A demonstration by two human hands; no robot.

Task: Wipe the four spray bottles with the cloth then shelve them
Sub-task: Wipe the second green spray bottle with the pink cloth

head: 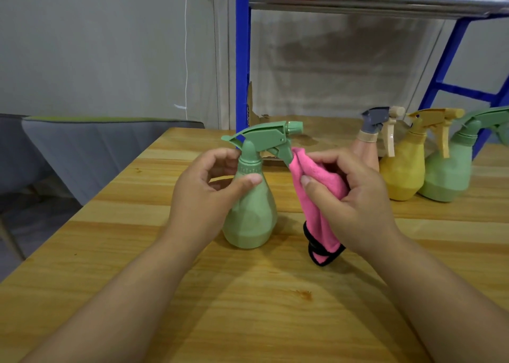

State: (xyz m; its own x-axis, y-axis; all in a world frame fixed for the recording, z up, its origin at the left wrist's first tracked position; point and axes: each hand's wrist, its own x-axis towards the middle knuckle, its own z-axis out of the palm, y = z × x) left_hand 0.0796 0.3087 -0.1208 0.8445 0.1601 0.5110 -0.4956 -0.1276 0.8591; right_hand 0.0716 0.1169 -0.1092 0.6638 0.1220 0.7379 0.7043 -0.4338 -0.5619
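A green spray bottle (252,214) stands upright on the wooden table (192,293). My left hand (203,194) grips its neck, thumb across the front. My right hand (355,197) holds a folded pink cloth (316,197) with black trim, its top pressed against the bottle's trigger. Three more bottles stand at the right: a pink one with a grey head (370,147), partly hidden behind my right hand, a yellow one (405,169) and a second green one (447,172).
A blue metal shelf frame (242,59) stands behind the table, with a steel shelf edge (371,0) overhead and a cardboard-lined level at table height. A grey chair (96,147) sits to the left of the table.
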